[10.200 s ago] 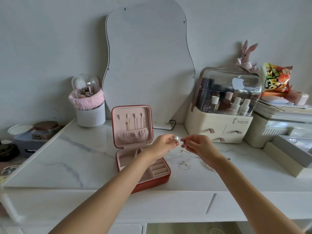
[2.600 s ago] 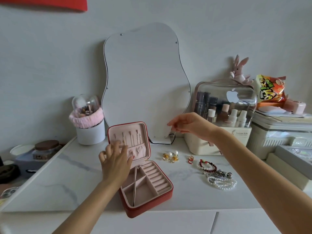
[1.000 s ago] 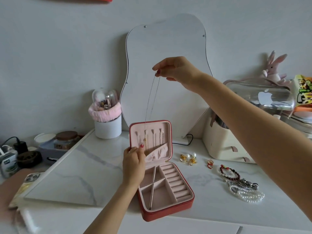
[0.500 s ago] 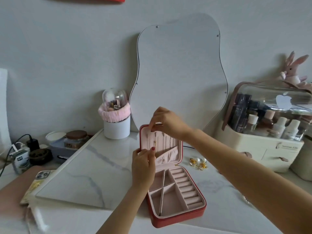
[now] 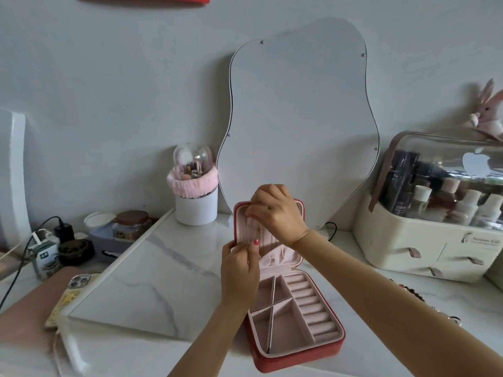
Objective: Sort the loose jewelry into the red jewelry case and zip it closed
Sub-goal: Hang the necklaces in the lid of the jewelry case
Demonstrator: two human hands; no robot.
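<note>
R fingers (image 5: 251, 210) pinch the thin necklace (image 5: 254, 231) up at the lid's top, prob to hook it – L fingers (image 5: 249, 247) pinch it lower so it hangs straight; red jewelry case (image 5: 296, 349) sits open on worktop (image 5: 163, 289)

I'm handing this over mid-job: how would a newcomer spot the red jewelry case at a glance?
Start at the big wavy-edged mirror leaning on the wall above the white marble table. Directly below it sits the red jewelry case, open, its lid upright, with the left hand and right hand at the lid. It alone is red outside and pink inside, with ring rolls and dividers.
</note>
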